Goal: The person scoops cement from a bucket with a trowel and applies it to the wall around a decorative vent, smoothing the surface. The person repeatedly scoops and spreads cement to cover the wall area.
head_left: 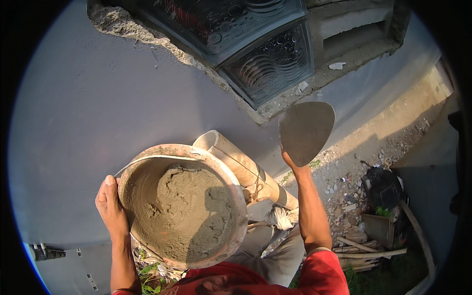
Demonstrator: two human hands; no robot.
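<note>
My left hand (110, 204) is closed on the left side of a round bucket (141, 189), with the thumb up at its rim. Grey wet mortar (196, 209) fills much of the bucket, its surface rough and partly in shadow. A thin wire handle lies across the bucket's far rim. Reaching forward on the right, my right hand (291, 160) is closed on a trowel (307, 129); the handle is hidden behind the broad rounded blade. The blade stands just below and right of a glass block (273, 64) set in the wall.
A grey wall (123, 98) fills the left and far side, with a rough broken edge (142, 37) around the glass blocks. Beside the bucket stands a thick bamboo pole (246, 164) with dark bands. Far below lie rubble, a black bag (383, 189) and wooden sticks (366, 253).
</note>
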